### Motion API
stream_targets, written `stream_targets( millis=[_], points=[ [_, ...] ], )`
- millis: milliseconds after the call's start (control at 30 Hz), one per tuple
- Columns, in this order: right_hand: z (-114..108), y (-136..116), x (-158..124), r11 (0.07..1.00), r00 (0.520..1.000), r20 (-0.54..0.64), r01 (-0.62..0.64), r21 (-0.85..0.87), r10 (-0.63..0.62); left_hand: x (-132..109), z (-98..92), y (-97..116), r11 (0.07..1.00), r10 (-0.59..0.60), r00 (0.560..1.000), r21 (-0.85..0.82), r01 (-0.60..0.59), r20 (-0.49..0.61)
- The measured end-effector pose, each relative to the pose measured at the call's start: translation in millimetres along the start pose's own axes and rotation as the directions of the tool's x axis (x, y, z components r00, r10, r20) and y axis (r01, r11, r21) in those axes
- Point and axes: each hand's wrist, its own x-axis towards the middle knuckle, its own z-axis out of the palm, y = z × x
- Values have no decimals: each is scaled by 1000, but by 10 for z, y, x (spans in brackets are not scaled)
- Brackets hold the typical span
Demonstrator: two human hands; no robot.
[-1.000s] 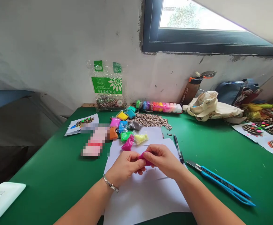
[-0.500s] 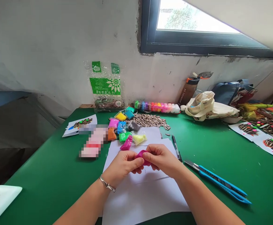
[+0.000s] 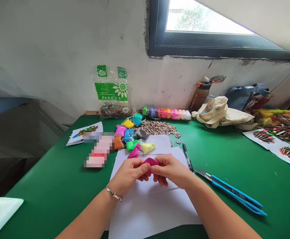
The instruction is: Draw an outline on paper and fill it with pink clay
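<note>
Both my hands meet over white paper sheets point(image 3: 152, 212) on the green table point(image 3: 234, 166). My left hand point(image 3: 131, 172) and my right hand point(image 3: 171, 169) pinch a lump of magenta clay point(image 3: 151, 162) between their fingertips, just above the paper. A bracelet sits on my left wrist. Just beyond my hands lie several small bags of coloured clay point(image 3: 131, 136), the nearest ones pink, green and yellow.
A pile of striped sunflower seeds point(image 3: 159, 127) and a seed bag point(image 3: 112, 96) stand at the back, next to a row of clay packs point(image 3: 167, 114). A pen point(image 3: 186, 156) and blue snips point(image 3: 231, 192) lie to the right. Cloth bag, bottle and seed pictures sit further right.
My hands have lifted slightly and moved away from me with the magenta clay, which now shows more above my fingertips. The view shifted a little.
</note>
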Motion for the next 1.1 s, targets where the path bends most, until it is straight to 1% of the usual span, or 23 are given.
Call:
stream_targets(
  millis=[167,267,333,467,567,667,733,800,867,1000,1100],
  points=[
    [13,-30,-11,1000,1000,-6,-15,20,15,-11,24,44,998,60,997,1,-60,-44],
    [5,-44,-11,999,1000,-4,6,45,-6,-21,25,65,998,64,996,2,-64,-55],
    [0,-42,-7,998,999,-28,47,46,-46,-21,25,57,999,42,998,-16,-43,-44],
    [4,-26,-4,995,992,-72,103,13,-101,-19,38,26,997,12,1000,-78,-9,28],
    [10,-29,-12,993,991,-69,116,20,-114,-32,51,32,998,22,999,-62,-21,26],
    [3,-42,-19,991,993,-60,103,79,-99,-52,54,65,999,49,999,-3,-49,-5],
    [-5,-49,-18,991,998,-28,63,121,-60,-60,53,88,996,78,997,31,-78,-21],
    [-8,-51,-15,991,999,27,20,129,-23,-62,50,100,994,99,994,39,-98,-37],
    [0,-47,-9,994,998,56,2,111,-8,-61,43,96,995,99,994,15,-99,-39],
    [20,-25,6,998,999,34,7,57,-9,-58,25,59,996,67,998,-61,-67,-8],
    [21,-19,8,999,1000,21,9,40,-10,-58,23,42,997,41,999,-63,-42,-12]
  ],
)
